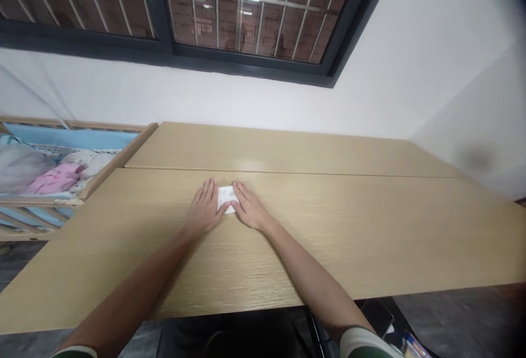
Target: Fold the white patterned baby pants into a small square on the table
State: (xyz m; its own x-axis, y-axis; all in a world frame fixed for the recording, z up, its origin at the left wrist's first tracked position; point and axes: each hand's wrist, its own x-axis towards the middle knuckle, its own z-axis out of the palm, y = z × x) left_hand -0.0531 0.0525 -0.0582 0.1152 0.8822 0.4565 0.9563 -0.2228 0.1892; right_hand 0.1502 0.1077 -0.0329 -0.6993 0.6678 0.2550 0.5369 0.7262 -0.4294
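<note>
A small white piece with a faint print, like a folded cloth or paper (227, 196), lies flat on the wooden table. My left hand (205, 207) rests palm down along its left side, fingers stretched forward and thumb on its near edge. On the opposite side my right hand (250, 207) lies flat as well, its fingers at the right edge and its thumb touching the near right corner. Both thumbs point inward toward each other. Whether the piece reaches under the palms is hidden.
The pale wooden table (349, 226) runs wide to the right, with a seam across its far part. At the left stands a wooden crib (110, 169) holding pink cloth (57, 178) and bedding. A dark-framed window (246, 59) is set in the white wall behind.
</note>
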